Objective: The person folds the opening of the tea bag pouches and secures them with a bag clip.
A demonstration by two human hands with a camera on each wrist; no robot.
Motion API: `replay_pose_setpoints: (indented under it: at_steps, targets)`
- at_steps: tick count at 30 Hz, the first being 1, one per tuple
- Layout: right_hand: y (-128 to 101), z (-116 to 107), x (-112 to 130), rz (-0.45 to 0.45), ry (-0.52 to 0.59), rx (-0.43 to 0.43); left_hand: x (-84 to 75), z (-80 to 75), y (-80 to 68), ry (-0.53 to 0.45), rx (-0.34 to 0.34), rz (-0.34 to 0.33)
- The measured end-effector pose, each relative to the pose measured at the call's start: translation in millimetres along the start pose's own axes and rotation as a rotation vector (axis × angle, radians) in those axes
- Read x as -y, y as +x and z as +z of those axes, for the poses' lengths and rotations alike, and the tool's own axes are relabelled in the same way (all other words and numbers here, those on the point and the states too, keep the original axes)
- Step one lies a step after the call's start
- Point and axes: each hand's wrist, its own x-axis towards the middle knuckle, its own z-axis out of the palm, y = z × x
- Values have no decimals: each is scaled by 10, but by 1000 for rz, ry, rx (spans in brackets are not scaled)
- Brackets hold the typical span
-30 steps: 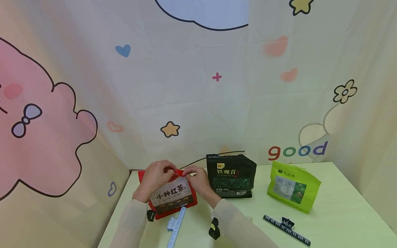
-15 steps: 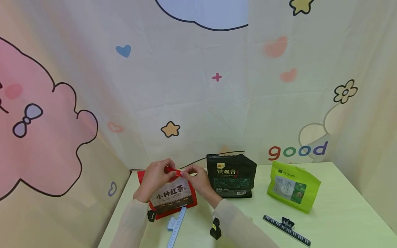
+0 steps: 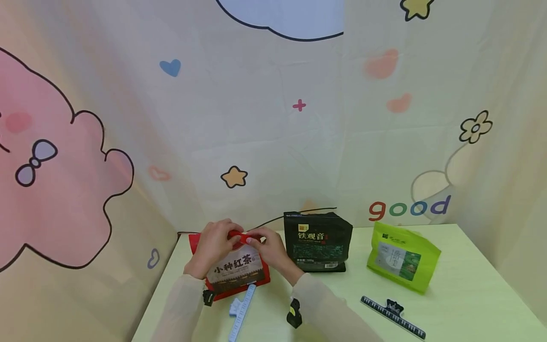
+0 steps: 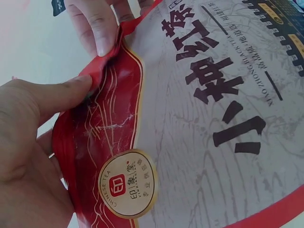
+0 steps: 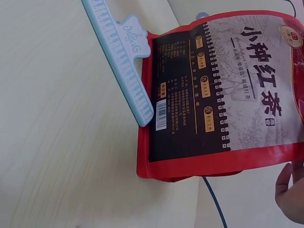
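A red tea bag [image 3: 237, 270] stands near the left edge of a pale green table [image 3: 461, 294]. The left hand [image 3: 213, 247] and the right hand [image 3: 269, 249] meet at its folded top edge, each pinching it between curled fingers and thumb.

A light blue clip [image 3: 240, 311] lies just in front of the bag, touching its lower corner. To the right stand a black bag [image 3: 318, 242], well apart from a green bag [image 3: 401, 259], with a dark clip [image 3: 392, 316] lying in front of the green one.

Only the left wrist view shows the thumb [image 4: 57, 95] pressed on the creased red top; only the right wrist view shows the barcode [image 5: 160, 114] beside the blue clip.

A cartoon-printed cloth [image 3: 273, 118] hangs behind and at both sides.
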Motion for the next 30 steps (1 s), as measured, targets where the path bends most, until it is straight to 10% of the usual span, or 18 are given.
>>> replay_pose_setpoints:
  at_steps: [30]
  targets:
    - [19, -41, -38, -33, -149, -38, 96, 21, -15, 26, -60, 13]
